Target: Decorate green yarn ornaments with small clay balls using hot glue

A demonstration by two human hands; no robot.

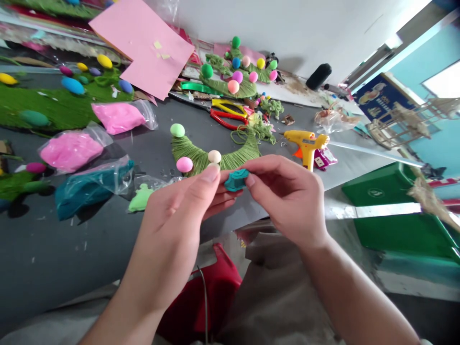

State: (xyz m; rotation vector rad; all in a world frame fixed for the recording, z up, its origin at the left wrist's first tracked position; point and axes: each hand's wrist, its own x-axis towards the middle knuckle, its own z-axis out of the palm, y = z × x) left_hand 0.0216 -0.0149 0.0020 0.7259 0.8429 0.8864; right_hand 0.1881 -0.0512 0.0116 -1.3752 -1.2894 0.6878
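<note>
A small teal lump of modelling clay [236, 180] is held between my two hands, above the table's front edge. My left hand [187, 201] supports it on its fingers, with the thumb raised beside it. On its other side, my right hand [291, 191] pinches the lump between thumb and forefinger. Just behind them lies a crescent wrapped in green yarn [194, 152], partly hidden by my hands. It carries a pale green ball [177, 130], a pink ball [184, 165] and a cream ball [214, 156].
Bags of pink clay [72, 149], teal clay [93, 187] and light green clay [141, 197] lie to the left. Behind are red-and-yellow-handled pliers [228, 116], pink card [143, 48] and another ball-trimmed yarn piece [230, 87]. A yellow glue gun [305, 141] stands right, near green bins [381, 191].
</note>
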